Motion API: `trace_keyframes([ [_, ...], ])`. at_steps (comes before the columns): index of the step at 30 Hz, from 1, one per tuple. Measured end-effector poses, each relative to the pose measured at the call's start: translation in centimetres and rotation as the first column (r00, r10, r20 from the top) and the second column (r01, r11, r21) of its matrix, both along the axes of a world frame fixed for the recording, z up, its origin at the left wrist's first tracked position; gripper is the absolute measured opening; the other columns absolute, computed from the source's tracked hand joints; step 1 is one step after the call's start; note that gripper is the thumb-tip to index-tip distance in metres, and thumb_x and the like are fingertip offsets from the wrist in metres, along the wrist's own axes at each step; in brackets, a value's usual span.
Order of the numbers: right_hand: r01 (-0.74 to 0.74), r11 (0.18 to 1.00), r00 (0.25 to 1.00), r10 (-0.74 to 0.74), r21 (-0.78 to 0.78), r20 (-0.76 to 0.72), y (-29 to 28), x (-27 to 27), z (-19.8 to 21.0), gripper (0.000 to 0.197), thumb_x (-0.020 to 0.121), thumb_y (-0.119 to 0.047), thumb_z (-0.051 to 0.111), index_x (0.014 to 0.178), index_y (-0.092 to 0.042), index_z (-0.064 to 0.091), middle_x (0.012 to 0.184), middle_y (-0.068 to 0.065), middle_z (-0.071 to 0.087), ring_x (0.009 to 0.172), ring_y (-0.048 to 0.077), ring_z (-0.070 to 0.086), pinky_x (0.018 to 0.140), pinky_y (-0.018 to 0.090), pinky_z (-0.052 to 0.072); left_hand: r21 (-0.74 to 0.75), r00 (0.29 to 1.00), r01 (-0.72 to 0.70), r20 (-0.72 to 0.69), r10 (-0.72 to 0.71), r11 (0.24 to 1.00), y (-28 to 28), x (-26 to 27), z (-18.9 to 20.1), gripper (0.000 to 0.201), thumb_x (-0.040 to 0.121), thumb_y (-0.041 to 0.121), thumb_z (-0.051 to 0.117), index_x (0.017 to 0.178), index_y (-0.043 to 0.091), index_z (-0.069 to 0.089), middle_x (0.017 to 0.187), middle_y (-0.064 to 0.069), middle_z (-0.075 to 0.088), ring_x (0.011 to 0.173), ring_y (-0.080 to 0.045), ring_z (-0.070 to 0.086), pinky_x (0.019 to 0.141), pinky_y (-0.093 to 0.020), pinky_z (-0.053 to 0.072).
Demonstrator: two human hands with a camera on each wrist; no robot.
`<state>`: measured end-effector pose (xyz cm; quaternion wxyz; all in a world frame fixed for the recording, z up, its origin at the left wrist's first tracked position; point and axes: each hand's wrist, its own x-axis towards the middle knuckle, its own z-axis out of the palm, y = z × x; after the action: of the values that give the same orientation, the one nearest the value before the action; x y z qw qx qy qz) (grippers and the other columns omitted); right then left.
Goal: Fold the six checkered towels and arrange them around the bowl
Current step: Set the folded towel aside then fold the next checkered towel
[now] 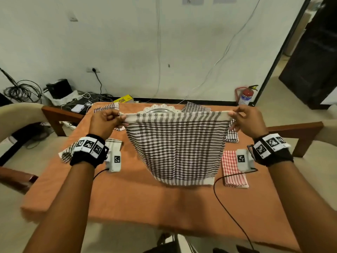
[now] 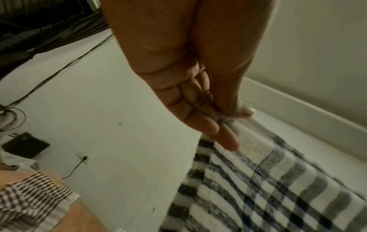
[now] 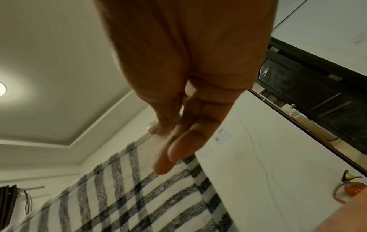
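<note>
A black-and-white checkered towel (image 1: 176, 148) hangs spread in the air above the orange table (image 1: 138, 203). My left hand (image 1: 116, 118) pinches its top left corner and my right hand (image 1: 235, 115) pinches its top right corner. In the left wrist view the thumb and fingers (image 2: 228, 119) clamp the towel's (image 2: 268, 188) edge. The right wrist view shows my thumb and fingers (image 3: 164, 130) on the towel's (image 3: 139, 188) corner. Behind the towel the rim of a silver bowl (image 1: 160, 108) shows. Folded checkered towels lie at the back left (image 1: 106, 107), back right (image 1: 195, 106), left (image 1: 113, 143), right (image 1: 232, 136), and a red one (image 1: 232, 170).
Wooden chair arms stand at the left (image 1: 60, 115) and right (image 1: 299, 130) of the table. Cables, a black box (image 1: 59, 88) and a fire extinguisher (image 1: 246, 94) sit on the floor by the far wall. A cable (image 1: 228, 210) trails from my right wrist across the table.
</note>
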<state>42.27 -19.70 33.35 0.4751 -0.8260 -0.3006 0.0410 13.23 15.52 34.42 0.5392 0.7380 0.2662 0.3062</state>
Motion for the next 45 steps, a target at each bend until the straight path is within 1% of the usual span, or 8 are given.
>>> trace_keyframes([
  [5,-0.021,0.973,0.995,0.042,0.23,-0.085,-2.6,-3.3,1.4,0.023,0.096,-0.01,0.059,0.101,0.012,0.058,0.084,0.024,0.069,0.065,0.02,0.073,0.057,0.026,0.06,0.148,0.988,-0.035,0.151,0.012,0.988,-2.1,-3.3,2.1,0.023,0.073,0.002,0.076,0.09,-0.009,0.067,0.07,0.011,0.072,0.067,-0.005,0.067,0.068,-0.022,0.058],
  [8,-0.003,0.966,0.999,0.013,0.26,-0.036,-6.4,-7.0,-0.1,0.015,0.094,-0.011,0.062,0.096,0.004,0.064,0.084,0.014,0.071,0.074,0.015,0.074,0.065,0.02,0.059,0.213,0.993,0.009,0.116,-0.034,0.977,-4.9,-6.9,0.6,0.02,0.07,-0.001,0.077,0.08,0.016,0.073,0.07,0.018,0.071,0.067,0.0,0.065,0.068,-0.019,0.057],
  [14,-0.011,0.99,0.996,0.024,0.139,-0.087,-13.0,-15.6,-8.9,0.007,0.079,-0.018,0.07,0.086,-0.019,0.073,0.092,-0.017,0.073,0.087,-0.007,0.065,0.079,0.006,0.047,-0.097,0.999,0.022,-0.046,-0.027,0.995,-12.0,-14.4,-9.2,0.031,0.064,-0.015,0.071,0.067,0.016,0.073,0.071,0.014,0.073,0.069,0.006,0.066,0.066,-0.009,0.052],
  [22,0.083,0.99,0.974,-0.104,-0.112,-0.2,-15.9,-19.1,-26.9,0.078,0.072,0.009,0.079,0.082,-0.067,0.065,0.093,0.009,0.061,0.098,0.011,0.055,0.081,-0.001,0.039,-0.296,0.933,-0.01,-0.345,-0.098,0.955,-14.4,-18.3,-25.3,0.042,0.06,-0.017,0.077,0.062,0.025,0.077,0.1,-0.003,0.072,0.089,0.001,0.066,0.083,-0.025,0.05],
  [26,0.075,0.984,0.948,-0.121,-0.161,-0.295,-15.9,-20.7,-29.9,0.068,0.071,0.004,0.082,0.07,-0.063,0.068,0.088,-0.001,0.059,0.086,0.019,0.06,0.076,0.001,0.042,-0.251,0.883,-0.008,-0.457,-0.111,0.968,-14.2,-19.2,-29.0,0.034,0.063,-0.012,0.081,0.067,0.021,0.076,0.139,-0.006,0.049,0.136,-0.018,0.036,0.112,-0.035,0.026],
  [31,-0.013,0.971,0.931,-0.075,-0.239,-0.358,-16.2,-21.4,-29.7,0.046,0.069,0.0,0.085,0.066,-0.045,0.075,0.091,0.008,0.059,0.092,0.012,0.059,0.077,-0.001,0.038,-0.189,0.862,0.02,-0.494,-0.113,0.982,-14.1,-19.7,-29.3,0.024,0.071,-0.011,0.077,0.069,0.013,0.071,0.147,-0.009,0.039,0.145,-0.015,0.019,0.107,-0.02,0.015],
  [40,-0.124,0.919,0.926,-0.029,-0.374,-0.376,-15.4,-19.4,-26.4,0.018,0.073,-0.021,0.085,0.083,-0.032,0.074,0.093,-0.003,0.067,0.083,0.01,0.064,0.075,0.023,0.053,0.032,0.721,0.218,-0.679,-0.138,0.975,-10.9,-20.5,-29.4,0.034,0.071,0.004,0.083,0.096,0.025,0.074,0.137,0.0,0.055,0.135,-0.018,0.041,0.112,-0.034,0.031],
  [45,-0.133,0.934,0.946,0.019,-0.332,-0.325,-10.0,-13.8,-23.4,0.005,0.087,-0.024,0.074,0.09,-0.02,0.074,0.084,-0.01,0.071,0.079,0.004,0.065,0.068,0.018,0.045,0.126,0.783,-0.011,-0.616,0.087,0.992,-7.4,-14.8,-26.8,0.021,0.083,0.0,0.069,0.099,0.012,0.076,0.105,-0.008,0.071,0.098,-0.024,0.064,0.086,-0.027,0.044],
])
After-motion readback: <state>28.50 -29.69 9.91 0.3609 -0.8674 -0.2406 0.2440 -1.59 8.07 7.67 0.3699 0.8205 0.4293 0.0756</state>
